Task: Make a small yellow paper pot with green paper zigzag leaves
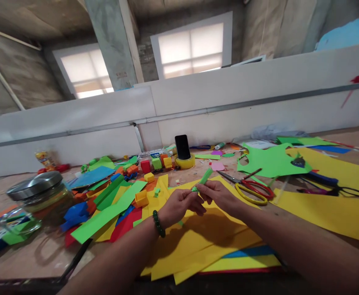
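Observation:
Both my hands meet above a stack of yellow paper sheets (197,241) on the table. My left hand (179,207), with a dark green bead bracelet (159,223) on its wrist, pinches the lower end of a rolled green paper strip (204,178). My right hand (220,196) closes its fingers on the same strip from the right. The strip's free end sticks up and away from me. Red and yellow scissors (251,189) lie just right of my right hand.
A glass jar with a metal lid (39,196) stands at the left. Green paper strips (108,209), coloured scraps and small blocks (150,177) litter the middle. A phone (182,146) stands in a yellow tape roll. Green (268,160) and yellow sheets (335,205) and black scissors (349,190) lie right.

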The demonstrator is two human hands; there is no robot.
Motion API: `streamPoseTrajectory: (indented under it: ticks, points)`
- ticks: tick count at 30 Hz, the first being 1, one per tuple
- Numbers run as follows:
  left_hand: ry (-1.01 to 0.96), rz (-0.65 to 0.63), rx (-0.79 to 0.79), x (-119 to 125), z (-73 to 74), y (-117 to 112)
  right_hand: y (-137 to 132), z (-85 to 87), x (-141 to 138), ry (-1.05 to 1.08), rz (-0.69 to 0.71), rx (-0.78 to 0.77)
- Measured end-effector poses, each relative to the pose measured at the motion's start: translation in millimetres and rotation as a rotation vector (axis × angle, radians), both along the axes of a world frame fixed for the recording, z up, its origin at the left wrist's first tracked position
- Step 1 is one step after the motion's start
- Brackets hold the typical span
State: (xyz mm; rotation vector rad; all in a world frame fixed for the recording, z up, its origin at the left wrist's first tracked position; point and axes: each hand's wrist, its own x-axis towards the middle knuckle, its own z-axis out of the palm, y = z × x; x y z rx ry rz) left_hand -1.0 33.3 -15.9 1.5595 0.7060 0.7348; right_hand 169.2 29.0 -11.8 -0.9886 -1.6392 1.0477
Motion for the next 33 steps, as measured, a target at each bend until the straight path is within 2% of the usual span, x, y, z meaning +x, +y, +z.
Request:
streamPoseTrajectory:
  ticks: [5,7,10,11,15,20,25,28,31,33]
  points:
    - [0.068,0.03,0.075,-1,-1.0,0,-4,3.6,-2,0.015,0.032,0.046]
    - [-0.02,-0.027,-0.012,-4,1.1,0,-6,7.0,-1,0.039,0.056,0.058]
    - [-0.21,-0.186,-0.286,-6,4.6,0,-7,12.2,4,0.07,0.081,0.077]
    - [-0.265,-0.201,-0.346,-6,5.3,0,-7,13.3,5,0.075,0.092,0.082]
    - [-0.349,-0.169,-0.42,-6,4.6,0,-8,15.0,8,0.077,0.119,0.11]
    - [-0.329,-0.259,-0.477,-11,3.0,1,-13,19.4,8,-0.025,0.079,0.276]
    - [-0.338,-0.181,-0.429,-10,4.7,0,-13,18.2,9,-0.117,0.064,0.375]
    - [-0.397,-0.084,-0.38,-7,6.3,1,-7,18.9,15,-0.214,0.044,0.395]
    - [-0.395,0.052,-0.311,-6,7.2,4,6,24.6,35,-0.418,0.071,0.338]
    - [-0.363,0.112,-0.253,-7,7.2,6,16,28.8,60,-0.634,-0.052,0.241]
